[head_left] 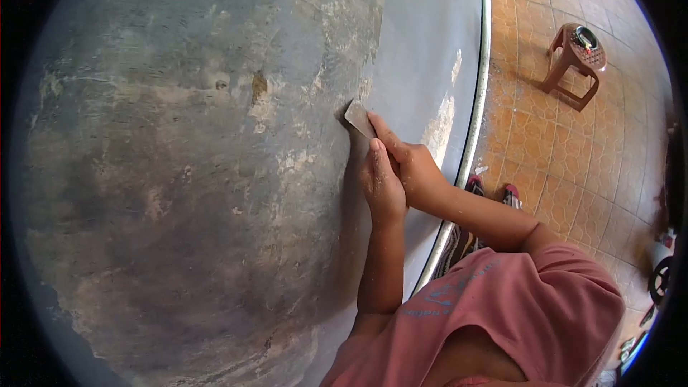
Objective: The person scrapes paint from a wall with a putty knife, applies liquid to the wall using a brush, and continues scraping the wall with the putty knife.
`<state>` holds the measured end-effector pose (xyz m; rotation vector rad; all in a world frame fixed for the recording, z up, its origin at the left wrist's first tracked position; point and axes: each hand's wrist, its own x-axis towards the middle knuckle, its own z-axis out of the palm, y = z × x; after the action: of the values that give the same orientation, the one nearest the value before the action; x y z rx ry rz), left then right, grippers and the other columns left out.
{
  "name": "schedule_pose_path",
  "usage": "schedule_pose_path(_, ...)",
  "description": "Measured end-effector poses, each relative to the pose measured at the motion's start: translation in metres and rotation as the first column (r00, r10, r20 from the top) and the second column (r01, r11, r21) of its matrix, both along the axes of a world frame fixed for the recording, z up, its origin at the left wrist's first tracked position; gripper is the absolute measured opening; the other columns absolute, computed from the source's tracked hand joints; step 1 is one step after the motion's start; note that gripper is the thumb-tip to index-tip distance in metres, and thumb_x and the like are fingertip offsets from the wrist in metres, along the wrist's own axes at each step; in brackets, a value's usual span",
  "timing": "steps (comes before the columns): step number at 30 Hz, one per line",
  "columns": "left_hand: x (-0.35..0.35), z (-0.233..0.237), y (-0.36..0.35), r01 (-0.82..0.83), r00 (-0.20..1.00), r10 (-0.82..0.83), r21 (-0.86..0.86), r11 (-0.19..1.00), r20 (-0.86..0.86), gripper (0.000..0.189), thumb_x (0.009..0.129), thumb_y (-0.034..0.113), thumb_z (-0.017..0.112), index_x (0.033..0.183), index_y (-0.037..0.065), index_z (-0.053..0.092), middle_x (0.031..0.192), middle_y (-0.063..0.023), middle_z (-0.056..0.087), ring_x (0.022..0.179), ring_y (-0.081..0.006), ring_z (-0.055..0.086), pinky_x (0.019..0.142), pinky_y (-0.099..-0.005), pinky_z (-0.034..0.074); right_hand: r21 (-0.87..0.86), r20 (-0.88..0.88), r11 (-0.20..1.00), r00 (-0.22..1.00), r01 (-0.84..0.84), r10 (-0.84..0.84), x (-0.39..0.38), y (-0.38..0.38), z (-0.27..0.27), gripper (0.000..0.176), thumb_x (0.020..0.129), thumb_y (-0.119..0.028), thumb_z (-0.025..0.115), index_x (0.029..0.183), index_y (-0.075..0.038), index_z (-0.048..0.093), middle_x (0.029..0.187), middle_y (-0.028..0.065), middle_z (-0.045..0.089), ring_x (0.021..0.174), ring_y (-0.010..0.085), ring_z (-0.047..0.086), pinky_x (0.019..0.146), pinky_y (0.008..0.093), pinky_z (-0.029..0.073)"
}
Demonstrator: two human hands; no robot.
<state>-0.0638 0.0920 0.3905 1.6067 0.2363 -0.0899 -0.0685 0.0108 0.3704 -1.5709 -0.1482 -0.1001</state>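
Pressing scraper (358, 119) edge against open wall (179, 172)

Centre of frame: hands, two, namely left hand (383, 188) and right hand (414, 170); scraper (359, 118), one; weathered wall (179, 172), one, filling the left of the frame. Right of centre: sandals (474, 185), two, side by side; pale pipe (479, 86) along the foot of the wall, one. Upper right: plastic stool (573, 64), one, carrying one round dish (586, 37); tiled floor (545, 143), one; pink shirt (516, 308), one, at lower right.
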Motion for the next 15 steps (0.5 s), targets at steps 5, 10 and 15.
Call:
schedule_pose_path(5,0.017,0.004,-0.003,0.057,0.994,-0.059,0.029,0.998,0.097,0.052,0.1,0.039,0.037,0.122,-0.007,0.047,0.114,-0.0129,0.056,0.105,-0.0186,0.054,0.09,-0.0303,0.043,-0.009,0.166,1.0,0.986,0.022,-0.021,-0.007,0.007,-0.012,0.063,0.088,-0.018,0.056,0.145,-0.015,0.028,0.069,0.0209,0.06,0.063,0.0327,0.065,0.057,0.0358,0.049)
schedule_pose_path(10,0.009,-0.006,0.0,0.079,0.988,-0.091,0.101,0.992,0.123,0.048,0.1,0.036,0.037,0.124,-0.005,0.043,0.117,-0.0116,0.052,0.106,-0.0176,0.05,0.091,-0.0313,0.041,0.019,-0.059,1.0,0.998,-0.02,0.021,0.014,-0.012,0.008,0.062,0.088,-0.018,0.056,0.144,-0.012,0.031,0.071,0.0204,0.061,0.068,0.0287,0.067,0.06,0.034,0.05)
schedule_pose_path(15,0.0,-0.027,0.003,0.049,0.958,-0.114,0.24,0.969,0.265,0.045,0.101,0.034,0.038,0.099,-0.006,0.057,0.091,-0.0061,0.057,0.084,-0.0118,0.052,0.074,-0.0282,0.045,0.005,0.12,1.0,0.993,0.015,-0.015,-0.006,-0.002,-0.011,0.062,0.088,-0.015,0.055,0.144,-0.011,0.03,0.066,0.0168,0.056,0.058,0.0182,0.057,0.06,0.0318,0.048)
